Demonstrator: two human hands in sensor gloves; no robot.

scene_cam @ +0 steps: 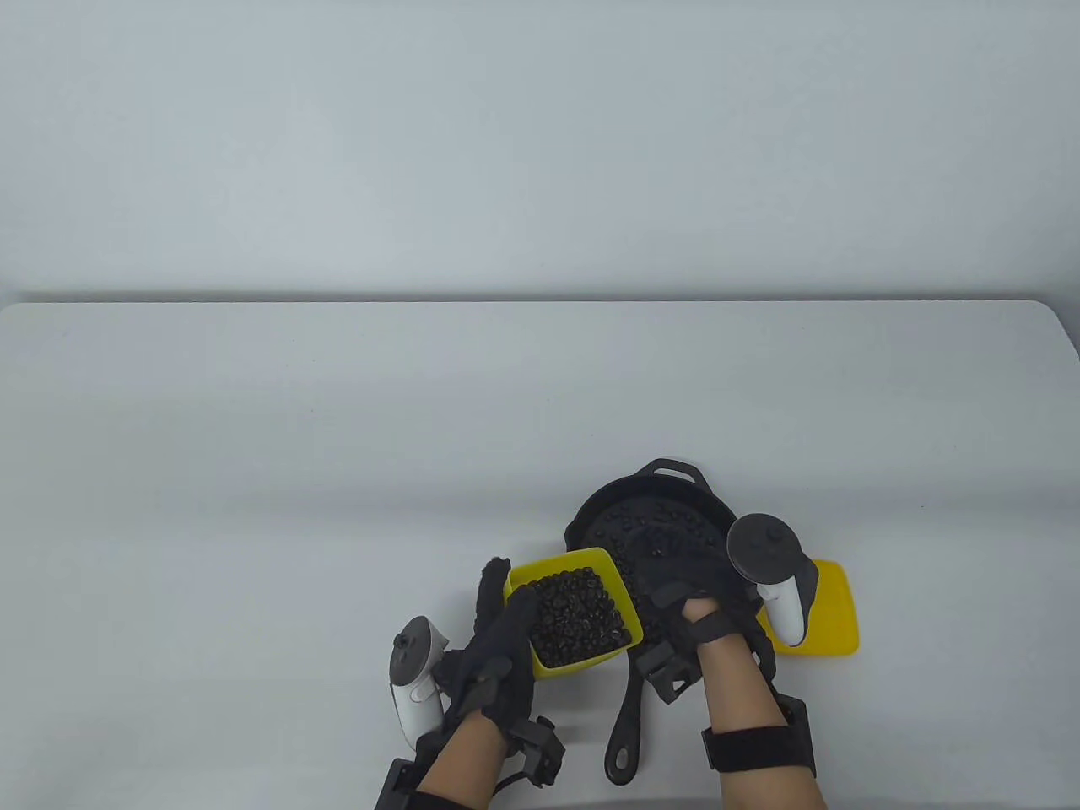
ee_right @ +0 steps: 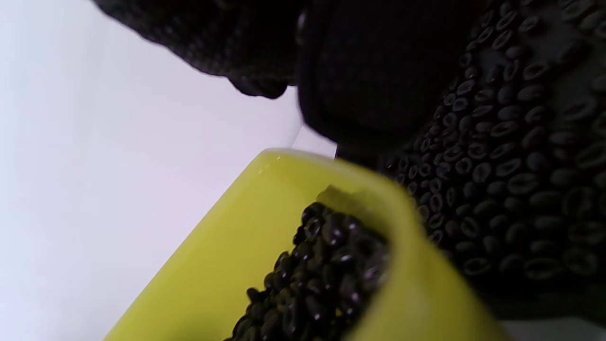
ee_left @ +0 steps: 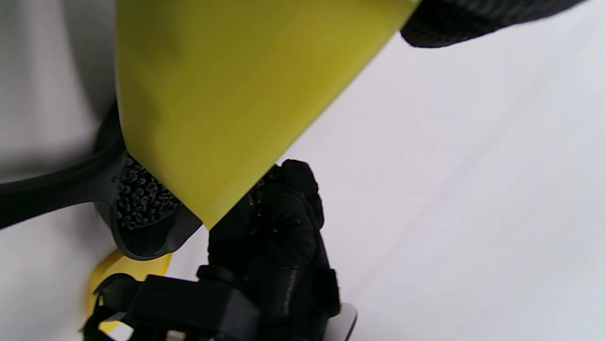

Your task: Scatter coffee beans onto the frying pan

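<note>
White table [scene_cam: 253,464], black frying pan [scene_cam: 595,515] with beans; left hand [scene_cam: 494,650] gripping yellow tub [scene_cam: 603,569]; right hand [scene_cam: 704,607] grip unclear; could tip, spilling beans

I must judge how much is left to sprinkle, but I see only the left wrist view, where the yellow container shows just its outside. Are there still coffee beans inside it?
Observer: Yes. In the table view the yellow container is nearly full of coffee beans.
Operator: How does my left hand hold it?
Observer: The left hand grips its left wall, with fingers lying along the outside.
Operator: And where is the right hand?
Observer: The right hand is over the near part of the frying pan; I cannot tell whether it holds beans.
</note>
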